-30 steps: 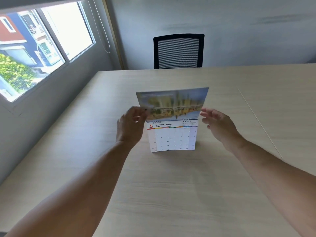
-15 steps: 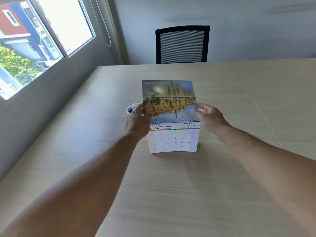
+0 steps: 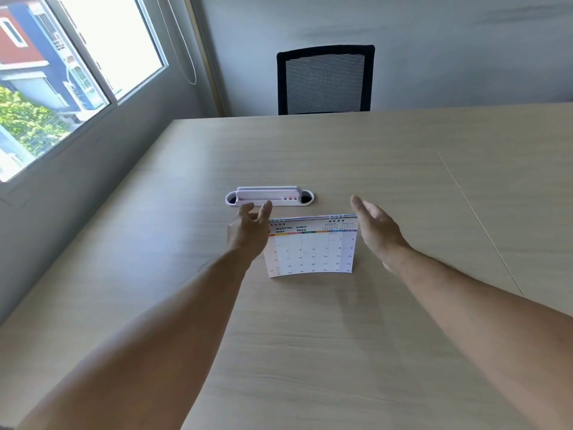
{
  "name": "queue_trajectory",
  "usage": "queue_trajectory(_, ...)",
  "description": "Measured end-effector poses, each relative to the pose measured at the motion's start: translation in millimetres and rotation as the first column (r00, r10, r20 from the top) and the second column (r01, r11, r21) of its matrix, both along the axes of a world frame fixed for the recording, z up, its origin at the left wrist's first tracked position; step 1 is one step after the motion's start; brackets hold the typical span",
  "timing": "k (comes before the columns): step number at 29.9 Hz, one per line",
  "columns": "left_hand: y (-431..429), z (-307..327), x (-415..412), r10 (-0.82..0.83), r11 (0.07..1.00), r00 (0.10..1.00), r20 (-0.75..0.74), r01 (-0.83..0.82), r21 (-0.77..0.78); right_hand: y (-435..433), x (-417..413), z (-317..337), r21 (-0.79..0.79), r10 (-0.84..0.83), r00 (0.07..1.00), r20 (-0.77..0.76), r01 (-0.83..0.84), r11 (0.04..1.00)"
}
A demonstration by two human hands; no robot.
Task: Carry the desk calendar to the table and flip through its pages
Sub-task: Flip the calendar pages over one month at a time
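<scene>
A spiral-bound desk calendar [image 3: 311,248] stands upright on a light wood-grain table [image 3: 310,336], its front page showing the grid for May 2026. The person's left hand [image 3: 248,232] sits at the calendar's upper left corner and the right hand [image 3: 376,228] at its upper right corner, both with fingers spread and loose, gripping nothing. Just beyond the calendar a white cable port [image 3: 269,197] is set into the tabletop, and a black mesh-backed chair [image 3: 325,79] stands at the far edge beside a window [image 3: 71,72].
</scene>
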State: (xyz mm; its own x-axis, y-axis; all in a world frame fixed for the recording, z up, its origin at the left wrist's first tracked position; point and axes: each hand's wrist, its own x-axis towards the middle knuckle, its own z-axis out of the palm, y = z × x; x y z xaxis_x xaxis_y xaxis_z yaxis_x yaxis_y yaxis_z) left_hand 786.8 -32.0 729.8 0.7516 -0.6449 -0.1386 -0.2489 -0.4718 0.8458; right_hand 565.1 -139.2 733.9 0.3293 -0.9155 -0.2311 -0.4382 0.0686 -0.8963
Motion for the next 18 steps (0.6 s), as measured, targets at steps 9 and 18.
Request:
queue_trajectory(9,33.3,-33.1,-38.6,0.214,0.977,0.965,-0.15,-0.213,0.021,37.0,-19.3,-38.6,0.191,-0.02,0.999,-0.048,0.029,0.981)
queue_trajectory(18,42.6,-50.9,-59.8,0.1,0.993,0.991,-0.092,-0.094,0.067,55.6,-17.3,-43.2,0.228,0.095,0.993,-0.068,-0.077,0.971)
